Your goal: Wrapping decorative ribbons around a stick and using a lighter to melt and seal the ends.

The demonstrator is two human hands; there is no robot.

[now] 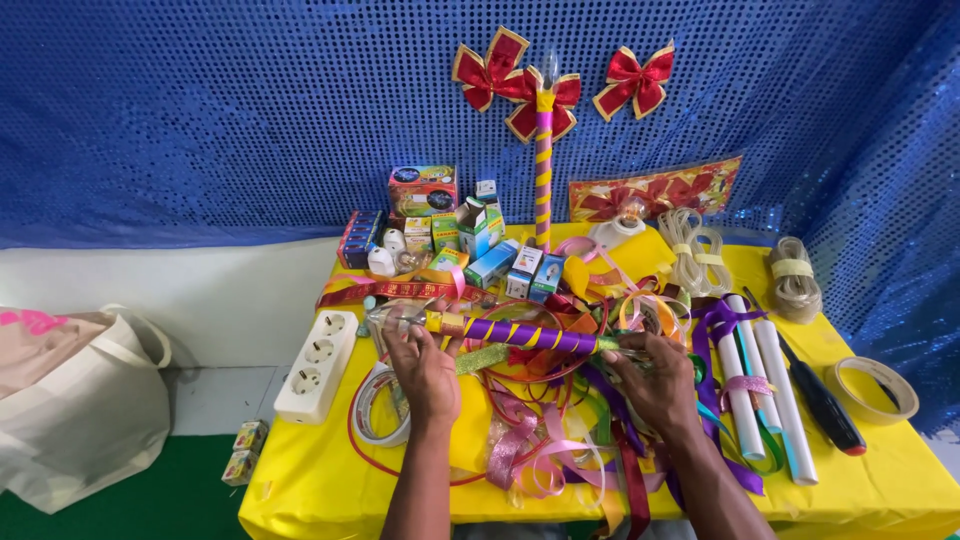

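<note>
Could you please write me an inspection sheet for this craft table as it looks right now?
Surface: yellow table, mostly covered.
Job's things: purple-and-yellow wrapped stick, held level over the ribbons.
Clutter: loose ribbon pile, small boxes, white tubes, tape roll, screwdriver.
Hands: left hand grips the stick's left end; right hand holds its right end.
Cables: red wire looping beside the white power strip; cord coils.
Surroundings: blue sequin backdrop with red bows; white bag on the floor.
</note>
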